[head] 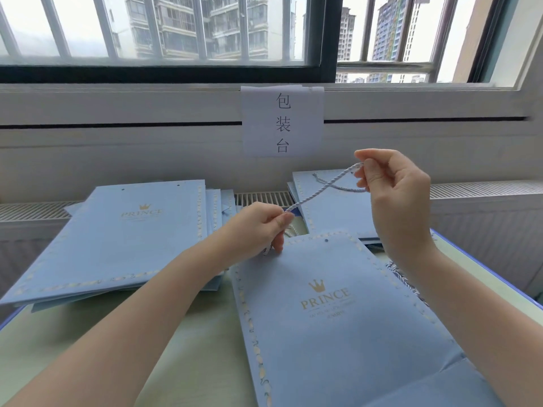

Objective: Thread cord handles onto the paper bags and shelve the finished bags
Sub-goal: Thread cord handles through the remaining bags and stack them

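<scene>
White twisted cord [320, 188] stretched taut in the air between both hands, above the top edge of the near bag. Left hand [260, 227] pinches the lower end just over the bag's left corner. Right hand [393, 198] pinches the upper end, raised higher. Blue paper bag [338, 318] lies flat on the green table [191, 348], punch hole [326, 240] visible near its top edge. Stack of unthreaded bags [123, 239] to the left. Bags with cords [332, 201] behind, under the paper sign [282, 121].
</scene>
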### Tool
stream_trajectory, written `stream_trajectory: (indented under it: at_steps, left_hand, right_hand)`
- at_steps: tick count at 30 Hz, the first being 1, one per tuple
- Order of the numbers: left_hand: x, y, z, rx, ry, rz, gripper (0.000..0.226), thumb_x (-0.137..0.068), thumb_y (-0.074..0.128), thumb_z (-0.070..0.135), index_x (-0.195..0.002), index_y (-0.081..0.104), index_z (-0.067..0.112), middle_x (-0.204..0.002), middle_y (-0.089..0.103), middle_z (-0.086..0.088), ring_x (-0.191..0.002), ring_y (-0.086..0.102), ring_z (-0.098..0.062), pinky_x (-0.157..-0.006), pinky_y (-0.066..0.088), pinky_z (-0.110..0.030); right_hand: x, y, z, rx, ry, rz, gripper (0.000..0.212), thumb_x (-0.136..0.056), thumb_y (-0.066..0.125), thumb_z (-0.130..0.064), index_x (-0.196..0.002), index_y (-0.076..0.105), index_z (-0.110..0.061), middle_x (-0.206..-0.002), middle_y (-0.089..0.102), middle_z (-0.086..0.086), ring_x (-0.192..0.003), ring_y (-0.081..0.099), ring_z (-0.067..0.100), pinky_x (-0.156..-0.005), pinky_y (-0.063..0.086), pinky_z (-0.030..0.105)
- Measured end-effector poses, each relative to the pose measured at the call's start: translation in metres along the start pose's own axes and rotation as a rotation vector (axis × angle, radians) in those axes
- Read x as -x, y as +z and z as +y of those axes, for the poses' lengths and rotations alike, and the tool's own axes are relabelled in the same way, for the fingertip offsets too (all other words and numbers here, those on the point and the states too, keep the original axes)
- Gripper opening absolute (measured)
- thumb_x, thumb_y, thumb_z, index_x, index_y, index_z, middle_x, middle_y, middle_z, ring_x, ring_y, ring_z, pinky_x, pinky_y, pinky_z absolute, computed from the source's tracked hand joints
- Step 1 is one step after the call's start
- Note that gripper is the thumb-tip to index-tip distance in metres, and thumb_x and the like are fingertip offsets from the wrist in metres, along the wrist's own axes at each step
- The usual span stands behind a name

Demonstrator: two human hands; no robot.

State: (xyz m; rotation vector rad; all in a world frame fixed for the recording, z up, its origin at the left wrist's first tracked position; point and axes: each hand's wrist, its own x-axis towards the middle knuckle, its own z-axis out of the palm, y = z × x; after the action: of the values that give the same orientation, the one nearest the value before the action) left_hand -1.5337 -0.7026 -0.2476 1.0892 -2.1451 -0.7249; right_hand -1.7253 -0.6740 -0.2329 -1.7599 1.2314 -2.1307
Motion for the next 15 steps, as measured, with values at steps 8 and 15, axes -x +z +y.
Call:
stream_trajectory:
  at_steps: [8,15]
  left_hand:
    - [0.001,-0.016,0.009,0.583,-0.020,0.267,0.026,-0.100,0.041,0.013,-0.080,0.057,0.009,-0.061,0.053,-0.002,-0.052,0.062,-0.014,-0.048,0.049,-0.024]
    - [0.001,-0.006,0.011,0.461,-0.045,0.241,0.057,-0.096,0.039,0.038,-0.050,0.053,0.007,-0.061,0.061,-0.005,-0.052,0.062,-0.012,-0.044,0.044,-0.020]
  right_hand:
    - [0.008,-0.001,0.021,0.737,-0.336,-0.389,0.017,-0.094,0.051,-0.020,-0.100,0.066,-0.015,-0.070,0.066,-0.008,-0.070,0.063,0.022,-0.068,0.038,0.031]
    - [0.006,-0.005,0.025,0.748,0.031,-0.328,0.044,-0.099,0.033,-0.042,-0.085,0.065,-0.017,-0.082,0.049,0.000,-0.077,0.049,0.019,-0.063,0.037,0.032]
